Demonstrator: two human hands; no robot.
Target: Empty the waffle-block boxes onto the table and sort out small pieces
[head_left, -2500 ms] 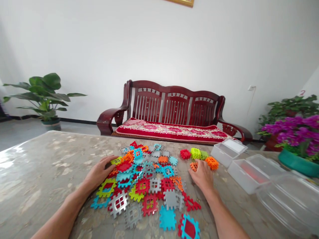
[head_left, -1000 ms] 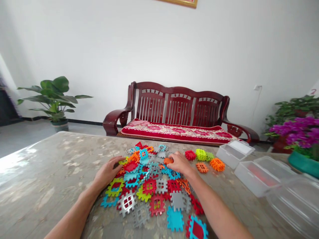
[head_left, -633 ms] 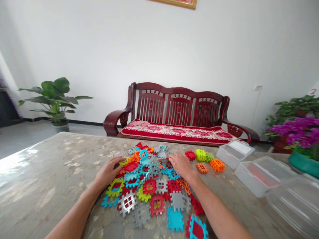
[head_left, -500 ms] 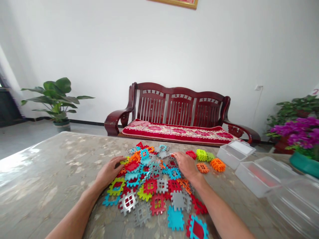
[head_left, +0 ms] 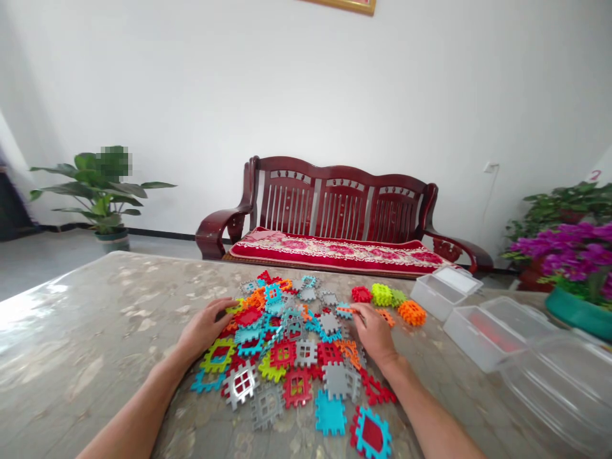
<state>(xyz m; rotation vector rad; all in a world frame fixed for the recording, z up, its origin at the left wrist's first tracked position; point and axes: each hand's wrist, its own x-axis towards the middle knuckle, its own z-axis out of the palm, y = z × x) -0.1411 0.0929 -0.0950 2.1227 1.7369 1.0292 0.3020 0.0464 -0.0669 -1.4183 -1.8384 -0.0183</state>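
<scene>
A heap of flat plastic interlocking tiles with notched edges, among them a grey tile [head_left: 335,380], lies in the middle. My left hand [head_left: 203,331] rests at the heap's left edge, fingers stretched out, touching or close to a lime tile [head_left: 236,307]. Between the thumb and fingers of my right hand [head_left: 376,331] is a blue interlocking tile [head_left: 343,310], with some orange showing at it; whether that is a second tile I cannot tell. Just left of it a grey solid tile [head_left: 329,323] lies on the heap.
Beyond my right hand are sorted groups: red tiles [head_left: 362,294], lime tiles [head_left: 381,294] and orange tiles [head_left: 412,312]. Clear plastic boxes [head_left: 471,341] stand on the right of the table [head_left: 119,319], one with something red inside. A flowerpot [head_left: 578,312] is farther right.
My right hand has drawn back to the right from the far side of the heap, now with a blue tile in its fingers. My left hand has stayed at the heap's left edge.
</scene>
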